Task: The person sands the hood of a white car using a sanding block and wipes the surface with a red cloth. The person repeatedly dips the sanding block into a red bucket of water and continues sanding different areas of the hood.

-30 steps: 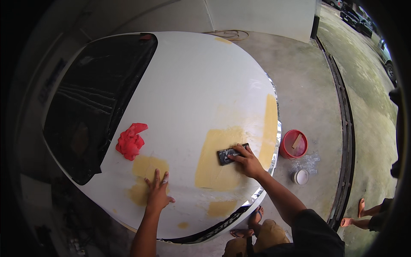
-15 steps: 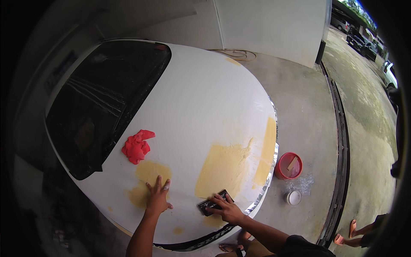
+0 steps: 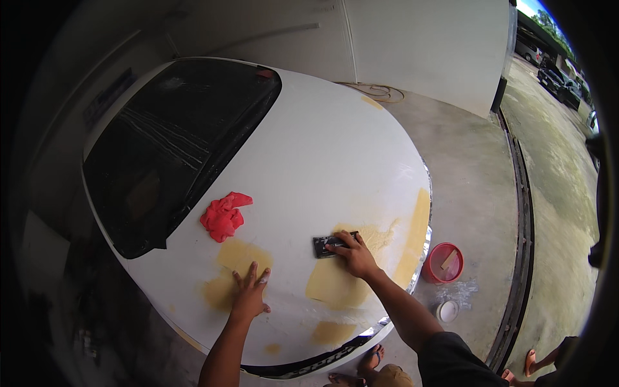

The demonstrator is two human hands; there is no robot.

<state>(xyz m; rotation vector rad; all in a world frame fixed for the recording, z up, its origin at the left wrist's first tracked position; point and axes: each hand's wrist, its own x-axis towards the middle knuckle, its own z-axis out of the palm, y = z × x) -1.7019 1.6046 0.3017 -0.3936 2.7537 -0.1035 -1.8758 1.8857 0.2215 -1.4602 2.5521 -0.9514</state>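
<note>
A white car hood (image 3: pixel 309 135) fills the middle, marked with several yellowish filler patches (image 3: pixel 332 287). My right hand (image 3: pixel 356 253) grips a black sanding block (image 3: pixel 324 247), which lies flat at the upper edge of the large central patch. My left hand (image 3: pixel 250 294) rests on the hood with its fingers spread, at the edge of a smaller filler patch (image 3: pixel 242 255). A crumpled red cloth (image 3: pixel 224 217) lies on the hood beyond my left hand, near the dark windshield (image 3: pixel 187 142).
Right of the car, a red bucket (image 3: pixel 432 271) holding a flat tan piece and a small white tub (image 3: pixel 447 311) stand on the concrete floor. A dark floor track (image 3: pixel 523 238) runs beyond them. Another person's foot (image 3: pixel 530 362) shows at lower right. A coiled hose (image 3: pixel 387 95) lies by the wall.
My right hand has moved the sanding block away from me, from the near edge of the central patch to its far edge. My left hand stays in place on the hood; the view has shifted slightly.
</note>
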